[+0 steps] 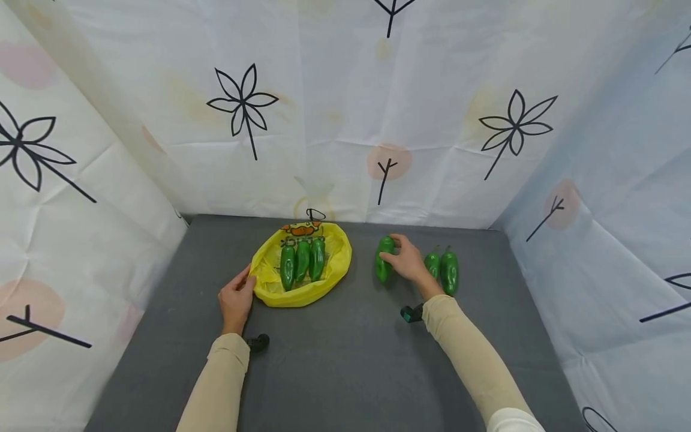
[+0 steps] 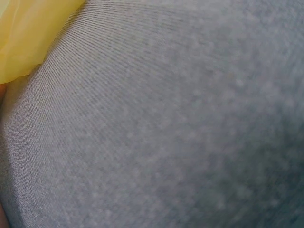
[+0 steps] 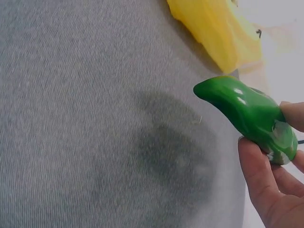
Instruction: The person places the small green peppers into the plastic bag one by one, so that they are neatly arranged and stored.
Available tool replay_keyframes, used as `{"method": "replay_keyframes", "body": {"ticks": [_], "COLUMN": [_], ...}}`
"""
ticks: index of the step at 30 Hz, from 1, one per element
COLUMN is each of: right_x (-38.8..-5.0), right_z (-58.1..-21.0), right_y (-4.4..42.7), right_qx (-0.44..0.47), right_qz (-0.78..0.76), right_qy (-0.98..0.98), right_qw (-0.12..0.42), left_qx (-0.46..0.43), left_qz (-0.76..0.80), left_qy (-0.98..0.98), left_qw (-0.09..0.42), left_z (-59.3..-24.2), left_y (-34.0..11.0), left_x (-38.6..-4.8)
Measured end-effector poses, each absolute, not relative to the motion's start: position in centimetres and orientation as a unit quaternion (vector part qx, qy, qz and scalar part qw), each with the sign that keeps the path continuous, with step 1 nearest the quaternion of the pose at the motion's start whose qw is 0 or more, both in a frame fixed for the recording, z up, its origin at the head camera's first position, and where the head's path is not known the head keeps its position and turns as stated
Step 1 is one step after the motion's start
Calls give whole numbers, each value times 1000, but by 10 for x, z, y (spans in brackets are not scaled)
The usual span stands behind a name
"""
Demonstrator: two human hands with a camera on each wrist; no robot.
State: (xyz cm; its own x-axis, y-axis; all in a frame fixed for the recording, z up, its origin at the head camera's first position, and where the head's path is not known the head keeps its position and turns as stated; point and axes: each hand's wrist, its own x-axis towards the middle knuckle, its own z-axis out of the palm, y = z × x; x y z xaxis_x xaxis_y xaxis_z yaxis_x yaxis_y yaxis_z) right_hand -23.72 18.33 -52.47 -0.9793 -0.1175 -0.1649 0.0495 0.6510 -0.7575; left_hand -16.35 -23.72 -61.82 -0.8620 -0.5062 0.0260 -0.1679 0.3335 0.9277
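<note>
My right hand (image 1: 407,261) pinches a glossy green pepper (image 1: 384,259) between thumb and fingers. In the right wrist view that pepper (image 3: 244,109) is held above the table, its shadow lying below. A yellow plastic bag (image 1: 341,270) sits left of it, its mouth spread wide and its rim rounded. Three green peppers (image 1: 303,259) lie side by side inside. At the bag's left edge, my left hand (image 1: 236,298) grips the rim. The left wrist view catches only a corner of the yellow bag (image 2: 33,33) and a sliver of hand.
Two more green peppers (image 1: 448,271) lie right of my right hand, one partly covered by it. The dark grey table (image 1: 335,372) is bordered by white patterned cloth (image 1: 335,120) at the back and both sides.
</note>
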Motion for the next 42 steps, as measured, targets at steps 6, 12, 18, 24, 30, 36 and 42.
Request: {"method": "replay_keyframes", "body": {"ticks": [6,12,18,24,30,36,42], "right_x": [-238,-237,-238,-238,-239,-242,-244], "right_z": [-521,-518,-515,-508,-501,-496,-495], "right_y": [173,162,151,141,130,118,107], "right_qx": [-7,0,-8,-17,-20,-31,-43], "right_qz": [-466,-497,-520,-540,-543,-555,-561], "right_qy": [879,860,846,833,831,822,816], "right_qw": [99,112,119,120,121,128,132], "left_qx": [206,205,209,216,215,217,216], "left_qz": [-542,-539,-536,-534,-533,-538,-538], "left_qy": [-800,-802,-804,-803,-804,-801,-801], "left_qw": [156,153,152,151,152,151,149], "left_z": [-619,-618,-616,-617,-617,-617,-617], "left_y": [-239,-238,-237,-236,-237,-237,-237], "left_x": [-165,-163,-162,-162,-163,-163,-163]}}
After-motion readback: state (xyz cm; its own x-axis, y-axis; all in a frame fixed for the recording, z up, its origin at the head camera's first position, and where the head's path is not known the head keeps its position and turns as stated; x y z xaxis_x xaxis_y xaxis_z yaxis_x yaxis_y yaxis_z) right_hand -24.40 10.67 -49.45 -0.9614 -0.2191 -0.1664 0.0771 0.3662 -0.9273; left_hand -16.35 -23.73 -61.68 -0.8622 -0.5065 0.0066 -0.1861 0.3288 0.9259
